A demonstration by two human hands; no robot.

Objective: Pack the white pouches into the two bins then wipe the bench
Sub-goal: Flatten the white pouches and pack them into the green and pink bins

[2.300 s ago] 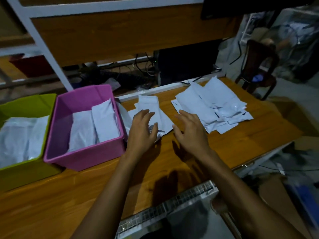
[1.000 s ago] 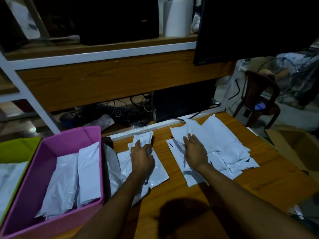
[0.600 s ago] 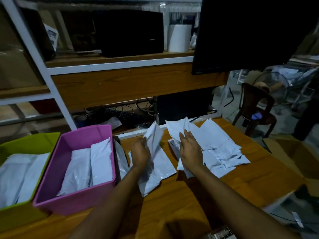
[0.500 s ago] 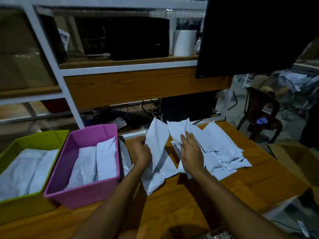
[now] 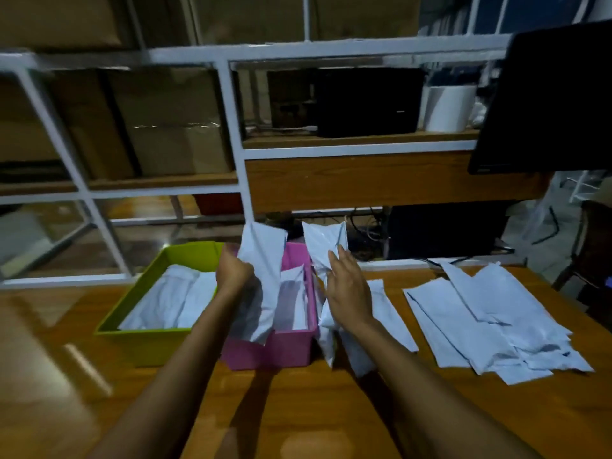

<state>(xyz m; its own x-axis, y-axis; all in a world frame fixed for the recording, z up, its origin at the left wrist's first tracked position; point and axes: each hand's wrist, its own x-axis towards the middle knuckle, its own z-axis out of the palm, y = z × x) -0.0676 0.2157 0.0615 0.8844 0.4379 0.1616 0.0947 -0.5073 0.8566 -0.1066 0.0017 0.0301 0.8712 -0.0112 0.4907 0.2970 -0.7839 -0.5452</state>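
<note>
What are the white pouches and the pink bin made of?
The white pouches look like thin, slightly glossy plastic film: the one in the left hand bends and creases softly, though coated paper is possible. The pink bin seems to be rigid, smooth moulded plastic, with straight walls and even colour.

Both my forearms reach forward, bare. My left hand (image 5: 233,270) is fisted, knuckles up, clamped on a pouch (image 5: 263,279). My right hand (image 5: 347,289) is palm down, fingers extended and slightly spread, thumb side pinching another pouch (image 5: 323,250)
</note>
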